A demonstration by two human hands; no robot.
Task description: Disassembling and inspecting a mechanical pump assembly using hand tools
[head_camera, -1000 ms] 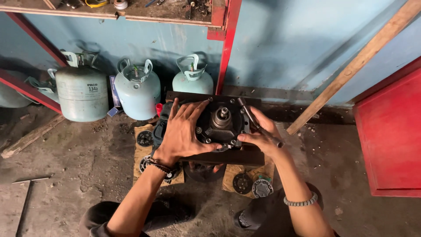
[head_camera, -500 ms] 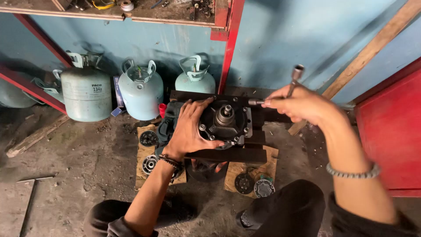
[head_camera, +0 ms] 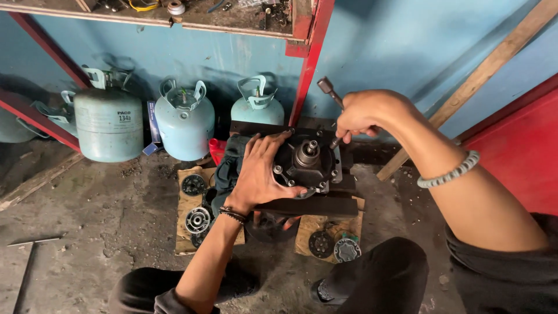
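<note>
The blue wall (head_camera: 383, 52) fills the back, with a red post (head_camera: 308, 64) running down it and a shelf (head_camera: 145, 14) cut off by the top edge; what lies on the shelf is too cluttered to make out. A red cabinet (head_camera: 517, 151) is cut off at the right, and a wooden plank (head_camera: 482, 70) leans across the wall beside it. Three pale gas cylinders (head_camera: 185, 122) stand on the dirty floor (head_camera: 87, 215) against the wall, and a fourth is half hidden at the far left.

Low in the middle, the compressor (head_camera: 305, 163) sits on a dark block (head_camera: 314, 203), its round face and short shaft pointing up toward the viewer. Its body below is hidden by the block and a dark rag (head_camera: 229, 166). Cardboard pieces (head_camera: 186, 203) under it carry round metal parts (head_camera: 197, 220), some in shadow.

The left hand (head_camera: 256, 174) lies flat on the compressor's left side, fingers spread wide, the thumb curled along the lower rim, pressing rather than gripping. The right hand (head_camera: 363, 113) is clenched around a wrench (head_camera: 331, 107); its shaft is mostly buried in the fist. The wrench's long axis runs steeply, tilted: the square top end points up and left toward the post, the lower tip meets the compressor's upper right edge. Whether it sits on a bolt there I cannot tell.
</note>
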